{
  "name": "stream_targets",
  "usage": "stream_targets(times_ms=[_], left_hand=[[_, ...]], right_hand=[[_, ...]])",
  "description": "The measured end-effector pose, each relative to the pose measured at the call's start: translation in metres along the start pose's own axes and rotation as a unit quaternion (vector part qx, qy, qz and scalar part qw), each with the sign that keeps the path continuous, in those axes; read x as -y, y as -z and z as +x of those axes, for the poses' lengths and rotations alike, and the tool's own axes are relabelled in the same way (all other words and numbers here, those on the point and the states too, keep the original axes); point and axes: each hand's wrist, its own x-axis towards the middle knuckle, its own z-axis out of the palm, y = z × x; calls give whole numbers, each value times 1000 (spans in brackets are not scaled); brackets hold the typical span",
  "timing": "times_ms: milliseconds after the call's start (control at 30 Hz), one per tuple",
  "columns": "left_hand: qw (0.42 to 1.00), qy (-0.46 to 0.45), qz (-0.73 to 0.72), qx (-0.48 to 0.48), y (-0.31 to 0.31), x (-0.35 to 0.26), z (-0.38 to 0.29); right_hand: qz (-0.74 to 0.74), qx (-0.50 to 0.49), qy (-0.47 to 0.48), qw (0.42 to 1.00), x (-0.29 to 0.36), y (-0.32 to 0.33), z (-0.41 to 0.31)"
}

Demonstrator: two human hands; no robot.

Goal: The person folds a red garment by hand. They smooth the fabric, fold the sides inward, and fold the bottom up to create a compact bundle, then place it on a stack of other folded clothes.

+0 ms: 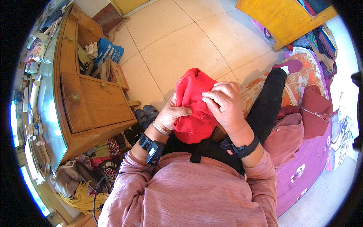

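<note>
A piece of red knitted cloth [195, 124], bunched and with small specks on it, hangs in front of my lap. My left hand [171, 113] grips its left side, thumb lying on top and the other fingers hidden behind. Over the upper right of the cloth, my right hand [225, 102] has its thumb and index fingertips close together at the surface. Whether they pinch the fabric or something small cannot be made out.
At left stands a wooden cabinet [99, 105] with a cluttered glass top [52, 113]. Slippers [150, 112] lie beside it. To my right, a maroon bag [316, 112] rests on a purple bedcover [300, 187]. A cable [96, 193] runs past my left arm.
</note>
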Motion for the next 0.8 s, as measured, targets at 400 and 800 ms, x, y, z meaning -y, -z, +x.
stream_targets(times_ms=[400,800], left_hand=[[999,-12,-28,9,2,2,-4],[999,4,-32,-44,38,11,-10]], right_hand=[[419,-151,-371,815,-30,15,-7],[40,-166,-266,949,-82,49,-11]])
